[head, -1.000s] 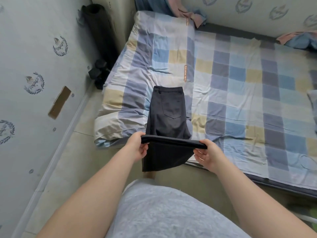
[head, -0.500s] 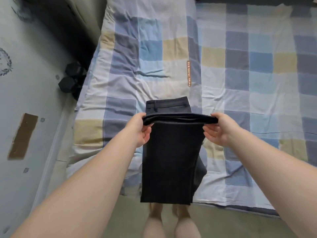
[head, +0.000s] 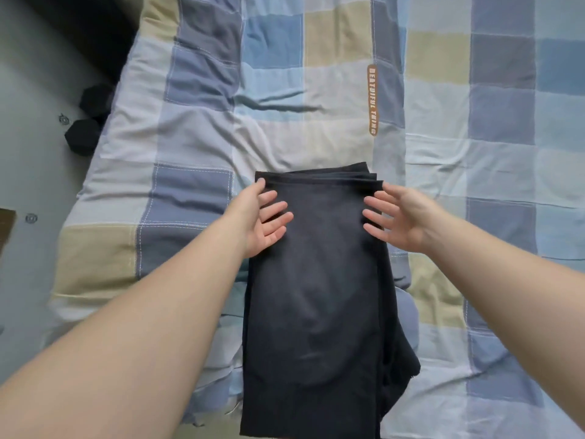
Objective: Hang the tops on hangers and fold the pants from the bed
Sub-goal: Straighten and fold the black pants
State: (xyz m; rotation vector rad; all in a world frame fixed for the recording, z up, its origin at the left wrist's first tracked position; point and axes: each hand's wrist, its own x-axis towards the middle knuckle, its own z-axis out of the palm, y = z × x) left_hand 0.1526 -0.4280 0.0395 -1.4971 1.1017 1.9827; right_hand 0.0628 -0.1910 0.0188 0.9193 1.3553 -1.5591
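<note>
Bed (head: 196,128): checked quilt, creased.
Label (head: 372,99): orange, lettered, at 1 o'clock of the pants.
Dumbbells (head: 84,136): black, on the floor at 10 o'clock, well apart.
Pants (head: 316,296): dark, folded, lying flat on the quilt, layered edges at 12 o'clock.
Left hand (head: 259,223): at the pants' 10 o'clock corner, fingers straight and spread over the cloth, gripping nothing.
Right hand (head: 405,220): at the 2 o'clock corner, likewise spread.
Contact with the cloth cannot be told.

Dark pants (head: 316,280) (folded double) on checked bed (head: 190,137)

The pants (head: 313,296) run off the bottom edge, and the left hand (head: 262,220) covers their left border
</note>
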